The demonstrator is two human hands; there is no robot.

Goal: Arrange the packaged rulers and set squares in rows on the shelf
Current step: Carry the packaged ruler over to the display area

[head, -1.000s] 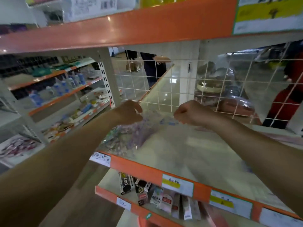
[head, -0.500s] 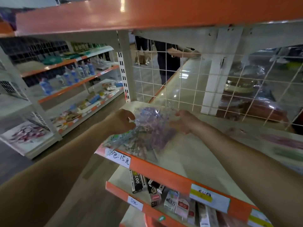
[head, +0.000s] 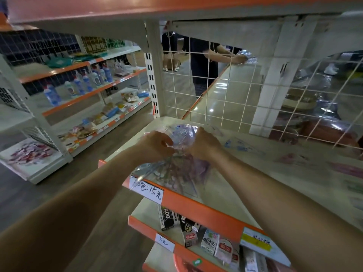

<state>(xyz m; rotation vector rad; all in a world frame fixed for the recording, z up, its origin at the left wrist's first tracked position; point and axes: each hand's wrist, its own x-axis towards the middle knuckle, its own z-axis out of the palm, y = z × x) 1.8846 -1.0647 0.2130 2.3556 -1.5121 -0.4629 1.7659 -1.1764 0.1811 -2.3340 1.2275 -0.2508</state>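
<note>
Compared with half a second back: drawn in much closer over the packaged rulers and set squares, with the left hand and the right hand now almost knuckle to knuckle instead of spread to the bundle's two sides. Kept in the same place meanwhile, at the front left corner of the shelf, poking out over the orange lip and partly covering the handwritten price tag. Pinched on the left through the clear wrap by curled fingers; held on the right by fingers folded down over the bundle's far part, with the tips hidden behind the hand itself. Wrapped in clear, crinkled plastic sleeves, stacked loosely and askew, fanning out toward the near end and glinting under the light. Printed inside in pale purple, pink and white, with a few straight edges and slanted corners just showing; too blurred to read any markings. Farther right on the same shelf, apart from the bundle, a blue-printed packet and a pinkish packet, both lying flat. Behind all this, a white wire grid; underneath, small boxes on the lower shelf.
</note>
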